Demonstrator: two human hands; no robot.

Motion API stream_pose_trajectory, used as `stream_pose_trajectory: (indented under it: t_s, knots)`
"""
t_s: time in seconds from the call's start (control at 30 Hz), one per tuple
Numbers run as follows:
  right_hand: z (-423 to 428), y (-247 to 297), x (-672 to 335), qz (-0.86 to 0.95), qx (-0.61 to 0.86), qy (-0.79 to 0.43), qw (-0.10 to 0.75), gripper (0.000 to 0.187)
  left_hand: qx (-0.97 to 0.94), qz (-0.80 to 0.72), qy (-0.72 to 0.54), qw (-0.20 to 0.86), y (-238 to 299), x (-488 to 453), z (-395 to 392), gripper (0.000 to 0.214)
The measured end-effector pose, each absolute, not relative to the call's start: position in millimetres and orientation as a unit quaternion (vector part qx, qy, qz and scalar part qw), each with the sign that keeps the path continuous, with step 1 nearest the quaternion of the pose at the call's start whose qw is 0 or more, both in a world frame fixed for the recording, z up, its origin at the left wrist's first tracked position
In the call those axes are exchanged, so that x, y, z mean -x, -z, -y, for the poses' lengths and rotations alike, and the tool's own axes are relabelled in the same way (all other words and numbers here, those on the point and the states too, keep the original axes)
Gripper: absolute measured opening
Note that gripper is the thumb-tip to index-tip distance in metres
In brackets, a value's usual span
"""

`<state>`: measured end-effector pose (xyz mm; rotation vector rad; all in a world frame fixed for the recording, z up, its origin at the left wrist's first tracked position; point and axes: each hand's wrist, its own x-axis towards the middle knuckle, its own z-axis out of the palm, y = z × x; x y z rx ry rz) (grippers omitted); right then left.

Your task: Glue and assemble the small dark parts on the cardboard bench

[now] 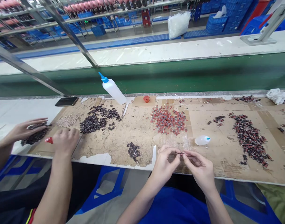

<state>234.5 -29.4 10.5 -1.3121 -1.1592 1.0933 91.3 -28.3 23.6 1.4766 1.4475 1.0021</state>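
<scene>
My left hand (167,160) and my right hand (199,166) meet at the front edge of the cardboard, each closed in a pinch. Between their fingertips is a small dark red part (181,153), too small to make out fully. Just beyond lies a pile of small red parts with metal-looking bits (168,119). To the right of my right hand rests a small white squeeze bottle (201,140) with a blue tip, on its side. A little heap of dark parts (133,151) lies left of my left hand. Farther right is a larger pile of black-and-red parts (249,140).
At left, a co-worker's hands (65,140) are among dark parts, near a red cap (49,140). A tall white bottle (113,90), a phone (66,101), a red cup (146,99) and a crumpled tissue (277,96) sit along the back. Behind rises a green ledge (179,76).
</scene>
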Motion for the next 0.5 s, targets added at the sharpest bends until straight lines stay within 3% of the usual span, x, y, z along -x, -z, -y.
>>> stream_pose_trajectory:
  t_s: [0.23, 0.3, 0.4, 0.5]
  knots:
    - [31.9, -11.2, -241.2, 0.483, 0.542, -0.431, 0.536, 0.019, -0.611, -0.553, -0.388, 0.412, -24.9, -101.2, 32.1, 0.01]
    - [33.2, -12.3, -247.8, 0.504, 0.547, -0.391, 0.542, 0.017, -0.634, -0.556, -0.37, 0.39, -25.2, -97.5, 30.9, 0.023]
    - [32.2, -12.0, -267.3, 0.496, 0.599, -0.277, 0.565, 0.015, -0.651, -0.611, -0.334, 0.301, -24.9, -71.5, 24.9, 0.041]
    - [25.5, -10.4, -294.8, 0.4, 0.682, -0.134, 0.598, 0.022, -0.593, -0.737, -0.283, 0.157, -21.7, -24.3, 19.2, 0.026]
